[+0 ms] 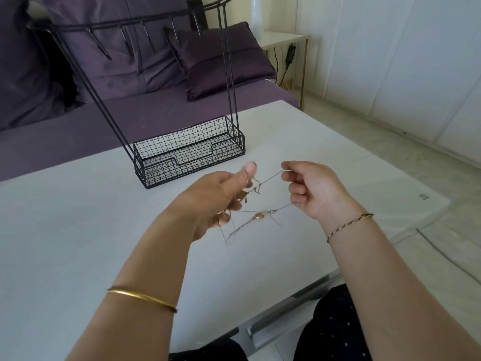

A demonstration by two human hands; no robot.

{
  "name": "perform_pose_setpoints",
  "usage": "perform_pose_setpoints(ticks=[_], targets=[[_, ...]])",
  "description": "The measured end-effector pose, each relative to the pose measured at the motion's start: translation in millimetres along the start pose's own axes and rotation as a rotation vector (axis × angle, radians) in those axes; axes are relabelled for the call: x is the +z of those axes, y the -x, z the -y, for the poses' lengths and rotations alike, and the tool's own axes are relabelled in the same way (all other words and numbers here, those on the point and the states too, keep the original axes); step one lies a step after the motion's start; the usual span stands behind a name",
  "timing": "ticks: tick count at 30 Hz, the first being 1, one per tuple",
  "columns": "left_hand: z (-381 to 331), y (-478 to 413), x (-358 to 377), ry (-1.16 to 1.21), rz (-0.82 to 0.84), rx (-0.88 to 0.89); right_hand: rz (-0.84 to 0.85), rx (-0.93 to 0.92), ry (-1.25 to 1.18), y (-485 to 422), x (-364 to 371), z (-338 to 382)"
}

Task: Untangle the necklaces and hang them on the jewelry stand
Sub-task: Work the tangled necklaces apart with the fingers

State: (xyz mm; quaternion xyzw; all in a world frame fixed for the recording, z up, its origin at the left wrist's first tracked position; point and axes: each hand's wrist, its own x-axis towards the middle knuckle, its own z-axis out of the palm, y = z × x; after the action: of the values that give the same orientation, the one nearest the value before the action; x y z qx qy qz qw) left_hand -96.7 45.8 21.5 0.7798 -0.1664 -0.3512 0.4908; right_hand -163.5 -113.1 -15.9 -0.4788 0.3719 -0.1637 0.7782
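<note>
Thin silver necklaces (256,216) with small copper-coloured pendants are tangled together and stretched taut between my two hands above the white table (78,230). My left hand (216,199) grips one bunch of chains, thumb up. A short way to its right, my right hand (309,188) pinches two chain strands with curled fingers. The black wire jewelry stand (187,152) rises just behind my hands, with a mesh basket base and a bar of hooks (125,29) on top. No necklace hangs from its hooks.
Behind the table is a purple sofa (78,131) with a purple cushion (216,61). At the back right stands a small side table (283,40) with a cable. The table's right edge drops to a pale floor (390,142).
</note>
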Motion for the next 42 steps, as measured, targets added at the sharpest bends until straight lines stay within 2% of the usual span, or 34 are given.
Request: perform_pose_setpoints(ticks=[4,6,13,18,24,28,32,37,40,42], targets=[[-0.9,-3.4,-7.3,0.406,-0.132,-0.093,-0.06,0.003,0.078,-1.3,-4.1,0.7],[0.5,-5.3,-10.4,0.536,-0.209,-0.125,-0.074,0.011,0.08,-1.5,-6.1,0.9],[5.7,-12.3,-18.9,0.649,-0.363,-0.133,-0.088,0.028,0.034,-0.6,-10.6,4.5],[5.1,-13.0,-24.2,0.971,-0.386,-0.067,-0.115,0.024,0.064,-1.1,-14.0,4.3],[6.6,-14.9,-26.9,1.128,-0.373,0.01,-0.147,-0.026,0.191,-2.1,-14.0,3.0],[3.9,-13.3,-22.5,1.113,-0.374,0.025,-0.147,-0.071,0.234,-2.1,-11.8,0.9],[-1.5,-7.3,-20.6,0.955,-0.338,-0.023,-0.169,-0.118,0.278,-4.1,-11.6,-1.2],[-0.5,-0.6,-20.5,0.797,-0.222,-0.018,-0.158,-0.277,0.371,-2.2,-8.8,-3.9],[-1.4,2.0,-17.7,0.685,-0.159,-0.02,-0.071,-0.376,0.496,2.1,-4.9,-5.5],[-3.2,1.9,-14.6,0.594,-0.177,-0.005,0.07,-0.473,0.676,5.7,-2.5,-6.7]])
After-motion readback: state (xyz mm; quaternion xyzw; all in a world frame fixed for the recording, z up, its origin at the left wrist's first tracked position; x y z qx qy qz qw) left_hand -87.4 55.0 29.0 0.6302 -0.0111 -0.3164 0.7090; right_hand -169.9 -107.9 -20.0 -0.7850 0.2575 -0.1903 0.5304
